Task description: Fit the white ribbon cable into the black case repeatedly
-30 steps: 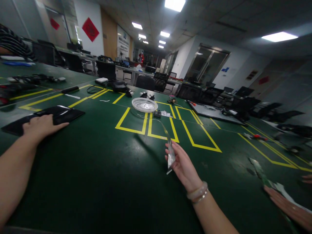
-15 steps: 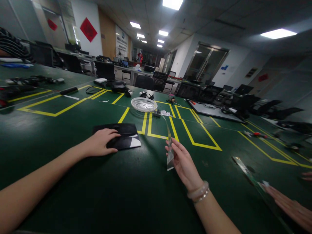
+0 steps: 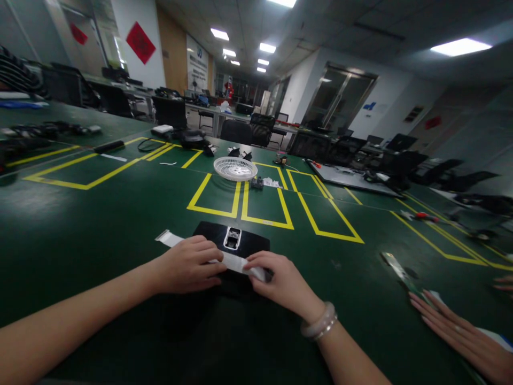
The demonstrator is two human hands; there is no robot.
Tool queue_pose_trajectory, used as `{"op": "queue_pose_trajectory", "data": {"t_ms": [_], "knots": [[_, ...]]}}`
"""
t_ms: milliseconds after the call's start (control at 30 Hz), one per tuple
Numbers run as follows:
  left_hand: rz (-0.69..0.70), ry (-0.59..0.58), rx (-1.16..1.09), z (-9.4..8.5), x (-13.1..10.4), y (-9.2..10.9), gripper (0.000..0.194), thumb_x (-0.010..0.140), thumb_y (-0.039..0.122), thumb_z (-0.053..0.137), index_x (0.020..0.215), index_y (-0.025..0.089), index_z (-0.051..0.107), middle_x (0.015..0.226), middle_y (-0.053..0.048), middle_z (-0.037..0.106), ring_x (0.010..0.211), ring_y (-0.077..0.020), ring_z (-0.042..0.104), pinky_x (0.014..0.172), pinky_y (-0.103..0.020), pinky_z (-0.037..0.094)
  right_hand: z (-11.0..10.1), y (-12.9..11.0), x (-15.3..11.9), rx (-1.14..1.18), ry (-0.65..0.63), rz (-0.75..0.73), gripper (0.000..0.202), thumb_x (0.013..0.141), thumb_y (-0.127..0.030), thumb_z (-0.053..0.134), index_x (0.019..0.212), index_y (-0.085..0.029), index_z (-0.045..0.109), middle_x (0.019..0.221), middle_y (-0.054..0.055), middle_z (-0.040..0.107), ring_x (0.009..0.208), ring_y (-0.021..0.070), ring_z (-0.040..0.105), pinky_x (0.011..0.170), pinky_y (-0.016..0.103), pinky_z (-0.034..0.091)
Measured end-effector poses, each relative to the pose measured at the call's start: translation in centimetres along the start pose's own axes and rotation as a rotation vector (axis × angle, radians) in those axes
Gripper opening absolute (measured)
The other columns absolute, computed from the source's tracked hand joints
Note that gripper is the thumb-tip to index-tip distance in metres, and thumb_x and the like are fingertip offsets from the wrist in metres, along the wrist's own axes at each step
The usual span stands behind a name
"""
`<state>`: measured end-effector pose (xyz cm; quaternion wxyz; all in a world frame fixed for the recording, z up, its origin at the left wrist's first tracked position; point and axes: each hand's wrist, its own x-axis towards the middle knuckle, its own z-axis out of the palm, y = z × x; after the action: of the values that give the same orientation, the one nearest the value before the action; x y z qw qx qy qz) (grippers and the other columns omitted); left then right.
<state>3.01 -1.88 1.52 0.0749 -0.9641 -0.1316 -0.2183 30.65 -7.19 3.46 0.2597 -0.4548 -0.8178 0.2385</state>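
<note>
A glossy black panel (image 3: 256,243) with a silver-framed cutout (image 3: 232,238) lies on the green table in front of me. Across its near part runs a white flat ribbon cable (image 3: 234,262), whose left end sticks out past the panel. My left hand (image 3: 194,266) has its fingers curled over the middle of the cable, holding it against the panel. With thumb and fingers, my right hand (image 3: 276,275) pinches the cable near its right end. The fingers partly hide that end and the panel's near edge.
Beyond the panel stand a white round basket-like grille (image 3: 235,169) and small dark parts (image 3: 257,183), among yellow tape outlines (image 3: 266,222). At right, another person's hand (image 3: 460,329) touches a long narrow green board (image 3: 403,272). A dark rod (image 3: 109,147) lies at left.
The panel has shifted right and toward me, and its cutout now shows. My right hand has brought the ribbon cable down across it. My left hand moved from the panel onto the cable.
</note>
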Motion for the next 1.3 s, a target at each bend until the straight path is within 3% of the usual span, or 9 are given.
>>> {"op": "queue_pose_trajectory", "data": {"t_ms": [67, 200, 467, 600, 700, 767, 833, 1133, 1300], "knots": [[-0.025, -0.068, -0.013, 0.1, 0.0, -0.1, 0.026, 0.094, 0.031, 0.061, 0.117, 0.021, 0.064, 0.113, -0.007, 0.068, 0.097, -0.0213, 0.062, 0.082, -0.035, 0.045, 0.3, -0.1, -0.2, -0.136, -0.081, -0.035, 0.027, 0.077, -0.012, 0.068, 0.099, -0.027, 0.075, 0.11, 0.0, 0.074, 0.097, 0.019, 0.068, 0.091, 0.034, 0.051], [-0.034, -0.18, -0.052, 0.5, 0.1, -0.3, 0.025, 0.093, 0.027, 0.06, 0.117, 0.023, 0.065, 0.117, -0.007, 0.068, 0.104, -0.0204, 0.063, 0.088, -0.034, 0.045, 0.5, 0.0, -0.3, -0.307, -0.123, -0.079, 0.026, 0.082, -0.017, 0.068, 0.102, -0.03, 0.075, 0.114, -0.001, 0.072, 0.102, 0.02, 0.066, 0.092, 0.036, 0.048], [-0.06, -0.181, -0.002, 0.2, 0.5, -0.3, 0.022, 0.092, 0.033, 0.063, 0.111, 0.023, 0.069, 0.113, -0.005, 0.069, 0.099, -0.0207, 0.064, 0.086, -0.035, 0.044, 0.4, -0.2, 0.0, -0.442, -0.115, -0.158, 0.018, 0.09, -0.027, 0.067, 0.105, -0.03, 0.075, 0.114, 0.002, 0.071, 0.099, 0.0206, 0.063, 0.088, 0.038, 0.044], [-0.089, -0.173, -0.012, 0.3, 0.4, -0.3, 0.023, 0.092, 0.037, 0.063, 0.11, 0.025, 0.07, 0.12, -0.005, 0.068, 0.108, -0.0228, 0.062, 0.093, -0.038, 0.044, 0.6, -0.4, 0.0, -0.468, -0.102, -0.158, 0.015, 0.093, -0.024, 0.063, 0.101, -0.028, 0.076, 0.107, 0.002, 0.071, 0.095, 0.0192, 0.063, 0.085, 0.036, 0.044], [-0.145, -0.212, -0.041, 0.6, 0.1, -0.2, 0.046, 0.087, 0.05, 0.067, 0.126, 0.026, 0.064, 0.141, -0.008, 0.057, 0.125, -0.0283, 0.055, 0.106, -0.044, 0.038, 0.6, -0.7, 0.0, -0.478, -0.102, -0.152, 0.015, 0.094, -0.025, 0.062, 0.1, -0.027, 0.076, 0.103, 0.002, 0.071, 0.094, 0.0191, 0.062, 0.086, 0.036, 0.044], [-0.191, -0.257, -0.076, 1.0, -0.1, -0.1, 0.074, 0.082, 0.063, 0.067, 0.143, 0.024, 0.051, 0.152, -0.011, 0.045, 0.135, -0.0314, 0.046, 0.113, -0.047, 0.032, 0.5, -0.9, 0.0, -0.482, -0.104, -0.153, 0.014, 0.093, -0.025, 0.063, 0.1, -0.028, 0.075, 0.103, 0.002, 0.071, 0.095, 0.0195, 0.062, 0.088, 0.037, 0.043], [-0.229, -0.293, -0.112, 1.2, -0.2, -0.1, 0.09, 0.081, 0.068, 0.063, 0.153, 0.022, 0.037, 0.158, -0.012, 0.037, 0.141, -0.0317, 0.039, 0.117, -0.048, 0.026, 0.4, -0.9, 0.0, -0.487, -0.1, -0.156, 0.014, 0.092, -0.025, 0.065, 0.101, -0.028, 0.075, 0.105, 0.002, 0.071, 0.097, 0.0201, 0.061, 0.091, 0.039, 0.042], [-0.272, -0.327, -0.178, 0.4, 0.1, -0.6, 0.085, 0.084, 0.064, 0.062, 0.154, 0.024, 0.036, 0.155, -0.01, 0.042, 0.142, -0.0305, 0.039, 0.121, -0.052, 0.018, 0.1, -0.6, 0.2, -0.485, 0.076, -0.232, 0.02, 0.094, -0.023, 0.061, 0.111, -0.026, 0.07, 0.108, 0.004, 0.071, 0.102, 0.0214, 0.061, 0.103, 0.046, 0.037], [-0.428, -0.364, -0.109, 0.0, -0.7, -2.5, 0.078, 0.086, 0.062, 0.06, 0.152, 0.024, 0.041, 0.154, -0.012, 0.042, 0.141, -0.0316, 0.039, 0.119, -0.055, 0.019, 0.0, -0.4, 0.2, -0.472, 0.066, -0.227, 0.02, 0.094, -0.023, 0.06, 0.111, -0.026, 0.07, 0.108, 0.005, 0.072, 0.102, 0.0222, 0.062, 0.103, 0.047, 0.038]]}}
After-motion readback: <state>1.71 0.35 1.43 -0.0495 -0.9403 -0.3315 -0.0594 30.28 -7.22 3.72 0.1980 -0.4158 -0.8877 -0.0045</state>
